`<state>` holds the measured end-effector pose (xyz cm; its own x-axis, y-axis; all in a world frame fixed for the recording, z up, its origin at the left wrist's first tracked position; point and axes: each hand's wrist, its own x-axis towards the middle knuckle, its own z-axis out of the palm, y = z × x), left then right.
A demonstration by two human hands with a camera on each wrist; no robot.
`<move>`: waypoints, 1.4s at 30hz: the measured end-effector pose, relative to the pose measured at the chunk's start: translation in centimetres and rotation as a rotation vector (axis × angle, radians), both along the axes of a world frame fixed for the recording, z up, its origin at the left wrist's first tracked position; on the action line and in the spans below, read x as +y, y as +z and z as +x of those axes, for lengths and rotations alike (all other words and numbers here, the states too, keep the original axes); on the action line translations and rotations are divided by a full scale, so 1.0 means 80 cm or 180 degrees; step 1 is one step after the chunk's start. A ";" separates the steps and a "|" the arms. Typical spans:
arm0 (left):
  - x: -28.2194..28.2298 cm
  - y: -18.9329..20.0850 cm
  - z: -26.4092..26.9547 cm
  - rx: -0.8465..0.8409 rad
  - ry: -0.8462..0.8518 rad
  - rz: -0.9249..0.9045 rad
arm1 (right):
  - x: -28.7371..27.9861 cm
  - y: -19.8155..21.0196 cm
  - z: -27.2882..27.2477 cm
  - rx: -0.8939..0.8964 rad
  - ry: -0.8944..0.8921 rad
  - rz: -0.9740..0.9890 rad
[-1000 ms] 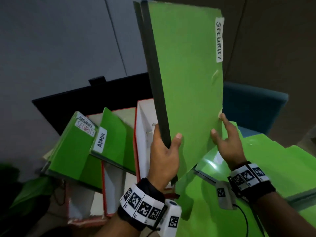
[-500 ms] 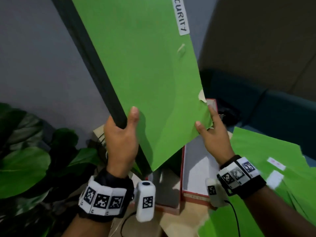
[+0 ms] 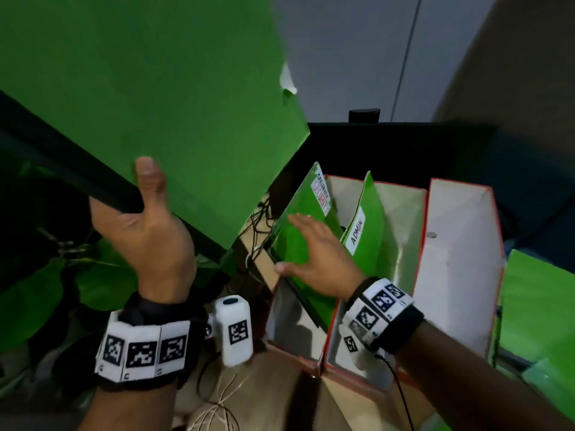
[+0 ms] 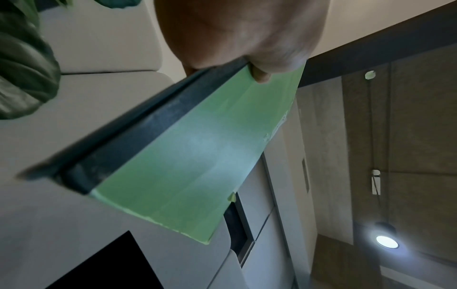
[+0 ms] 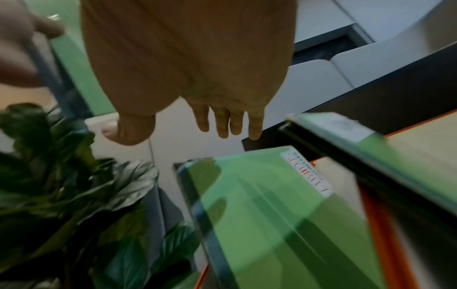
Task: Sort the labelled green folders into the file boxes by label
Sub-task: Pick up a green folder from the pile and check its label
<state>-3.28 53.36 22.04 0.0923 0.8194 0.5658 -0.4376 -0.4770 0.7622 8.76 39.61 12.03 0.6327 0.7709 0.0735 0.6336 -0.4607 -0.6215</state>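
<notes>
My left hand (image 3: 138, 194) grips a large green folder (image 3: 155, 88) by its dark spine and holds it raised and tilted at the upper left; its label is out of view. The left wrist view shows the thumb of that hand (image 4: 257, 68) on the folder's cover (image 4: 185, 166). My right hand (image 3: 311, 244) is flat with straight fingers over a green folder labelled SECURITY (image 3: 303, 197), which leans in the leftmost file box (image 3: 289, 315). In the right wrist view that hand (image 5: 197, 121) hovers by the SECURITY folder (image 5: 272, 205). An ADMIN folder (image 3: 370, 219) stands in the second box (image 3: 401, 237).
A third red-edged file box (image 3: 460, 259) stands to the right. More green folders (image 3: 535, 306) lie at the far right. Large plant leaves (image 3: 37, 300) fill the lower left, a black monitor (image 3: 389, 144) stands behind the boxes, and cables (image 3: 217, 409) trail below.
My right hand has let go of the raised folder's lower corner and dropped onto the SECURITY folder in the box. The left hand alone now holds the folder, swung higher and leftward.
</notes>
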 end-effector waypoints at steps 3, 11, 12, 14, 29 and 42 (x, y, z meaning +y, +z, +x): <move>0.015 -0.011 0.001 -0.0022 0.0059 -0.0096 | 0.034 -0.016 -0.011 -0.0386 0.0245 -0.0355; 0.026 -0.063 0.023 0.0489 -0.0033 -0.0473 | 0.064 -0.030 -0.001 -0.1219 0.0205 -0.0699; 0.028 -0.071 0.024 0.0546 -0.0027 -0.0552 | 0.061 -0.027 0.002 -0.1260 0.0219 -0.0694; 0.028 -0.086 0.029 0.0633 -0.0057 -0.0641 | 0.052 -0.023 0.006 -0.1282 0.0198 -0.0604; -0.047 -0.186 0.089 0.1304 -0.1081 -0.1348 | 0.007 -0.029 0.014 -0.0944 -0.0309 0.0111; -0.041 -0.183 0.097 0.0806 -0.2575 -0.1511 | 0.004 -0.048 -0.001 -0.1272 -0.0162 -0.0239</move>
